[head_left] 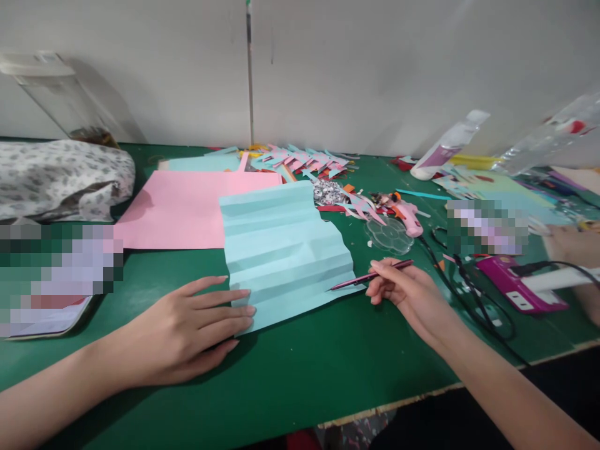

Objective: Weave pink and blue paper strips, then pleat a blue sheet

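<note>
Left hand [187,331]: your fingers lie flat and spread, gripping nothing, tips pressing the near corner of the blue paper [281,250]. Right hand [403,294]: your fingers are pinched closed around a pen [370,275], its tip at the paper's near right edge. The paper, creased in pleats, lies between both sets of fingers on the green table [304,375]. Beyond left fingertips: pink sheet [178,209], partly under the paper. Just beyond right fingers: clear dish [389,236], then glue gun [409,215].

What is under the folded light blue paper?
The pink sheet goes partly under the light blue paper, on the green table. How far it reaches is covered.
</note>
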A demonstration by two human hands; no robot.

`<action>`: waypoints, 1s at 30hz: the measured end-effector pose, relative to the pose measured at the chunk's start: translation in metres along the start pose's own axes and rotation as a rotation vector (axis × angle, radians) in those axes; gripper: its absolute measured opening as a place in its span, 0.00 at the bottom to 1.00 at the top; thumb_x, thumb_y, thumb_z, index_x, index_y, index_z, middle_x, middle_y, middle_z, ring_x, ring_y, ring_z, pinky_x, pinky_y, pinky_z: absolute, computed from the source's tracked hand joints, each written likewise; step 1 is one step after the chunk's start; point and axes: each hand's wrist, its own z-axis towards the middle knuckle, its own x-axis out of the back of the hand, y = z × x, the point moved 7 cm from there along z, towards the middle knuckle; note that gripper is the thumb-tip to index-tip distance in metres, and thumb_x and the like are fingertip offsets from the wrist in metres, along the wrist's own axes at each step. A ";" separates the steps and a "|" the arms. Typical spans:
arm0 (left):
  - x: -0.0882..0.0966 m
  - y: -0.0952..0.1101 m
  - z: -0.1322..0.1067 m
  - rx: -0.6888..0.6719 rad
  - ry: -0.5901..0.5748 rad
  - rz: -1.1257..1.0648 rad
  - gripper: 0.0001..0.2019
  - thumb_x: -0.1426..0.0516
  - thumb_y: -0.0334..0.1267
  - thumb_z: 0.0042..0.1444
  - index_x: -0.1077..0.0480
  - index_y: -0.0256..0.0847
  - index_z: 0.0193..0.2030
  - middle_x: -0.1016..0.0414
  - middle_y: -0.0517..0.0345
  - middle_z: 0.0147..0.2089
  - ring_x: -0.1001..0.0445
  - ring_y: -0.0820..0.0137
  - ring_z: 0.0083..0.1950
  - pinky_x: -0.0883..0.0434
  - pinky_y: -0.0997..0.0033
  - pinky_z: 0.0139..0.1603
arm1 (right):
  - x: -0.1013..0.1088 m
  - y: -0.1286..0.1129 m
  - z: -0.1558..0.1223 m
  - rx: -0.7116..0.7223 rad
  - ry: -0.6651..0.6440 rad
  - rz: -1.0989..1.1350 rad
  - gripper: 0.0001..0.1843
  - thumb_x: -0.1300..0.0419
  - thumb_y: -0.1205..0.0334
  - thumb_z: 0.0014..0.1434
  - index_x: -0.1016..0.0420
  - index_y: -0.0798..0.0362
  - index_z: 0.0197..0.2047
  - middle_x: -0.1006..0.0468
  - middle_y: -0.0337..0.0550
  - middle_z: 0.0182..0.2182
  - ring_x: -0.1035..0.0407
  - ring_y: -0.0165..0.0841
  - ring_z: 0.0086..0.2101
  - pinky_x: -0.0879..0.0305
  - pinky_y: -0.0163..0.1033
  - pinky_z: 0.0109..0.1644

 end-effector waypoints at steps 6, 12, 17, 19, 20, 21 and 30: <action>0.004 0.002 0.002 -0.021 0.019 0.011 0.15 0.48 0.32 0.57 0.32 0.41 0.51 0.25 0.59 0.50 0.32 0.68 0.57 0.40 0.63 0.62 | 0.020 0.000 0.010 0.010 0.030 -0.004 0.14 0.34 0.53 0.47 0.30 0.54 0.27 0.25 0.40 0.17 0.32 0.28 0.18 0.36 0.32 0.24; 0.001 0.001 0.002 0.003 0.017 -0.004 0.16 0.48 0.32 0.58 0.33 0.42 0.53 0.26 0.61 0.52 0.34 0.69 0.59 0.45 0.62 0.65 | 0.035 -0.002 0.016 0.029 0.068 -0.007 0.14 0.33 0.53 0.45 0.30 0.53 0.25 0.25 0.39 0.17 0.33 0.28 0.18 0.37 0.33 0.23; 0.000 0.000 0.001 -0.002 0.007 0.006 0.16 0.48 0.32 0.58 0.33 0.42 0.53 0.27 0.61 0.52 0.34 0.68 0.59 0.45 0.61 0.65 | 0.043 -0.003 0.020 0.037 0.099 -0.012 0.13 0.33 0.54 0.43 0.29 0.53 0.24 0.26 0.39 0.16 0.33 0.29 0.17 0.37 0.34 0.22; -0.001 0.000 0.000 -0.011 0.002 0.013 0.16 0.47 0.32 0.58 0.33 0.42 0.53 0.27 0.61 0.53 0.34 0.68 0.59 0.46 0.61 0.66 | 0.049 -0.004 0.022 0.051 0.117 -0.013 0.13 0.32 0.54 0.43 0.29 0.53 0.24 0.26 0.39 0.16 0.34 0.29 0.17 0.37 0.34 0.22; -0.001 0.000 0.000 -0.014 0.002 0.016 0.16 0.47 0.32 0.58 0.33 0.42 0.53 0.27 0.61 0.53 0.34 0.69 0.59 0.46 0.62 0.66 | 0.054 -0.006 0.022 0.061 0.134 -0.009 0.12 0.32 0.54 0.42 0.28 0.53 0.24 0.26 0.40 0.16 0.34 0.29 0.17 0.38 0.34 0.22; 0.000 0.000 0.000 -0.012 0.004 0.017 0.16 0.47 0.32 0.58 0.33 0.42 0.53 0.27 0.61 0.53 0.34 0.68 0.59 0.46 0.62 0.66 | 0.058 -0.007 0.023 0.072 0.154 -0.002 0.12 0.32 0.55 0.42 0.28 0.53 0.23 0.26 0.40 0.16 0.34 0.29 0.17 0.38 0.35 0.22; 0.000 0.000 -0.001 -0.006 -0.006 0.007 0.17 0.48 0.31 0.57 0.34 0.42 0.54 0.26 0.58 0.51 0.33 0.66 0.58 0.40 0.60 0.63 | 0.061 -0.017 0.014 0.162 0.259 0.121 0.08 0.35 0.59 0.47 0.27 0.51 0.22 0.30 0.37 0.13 0.37 0.26 0.16 0.42 0.33 0.20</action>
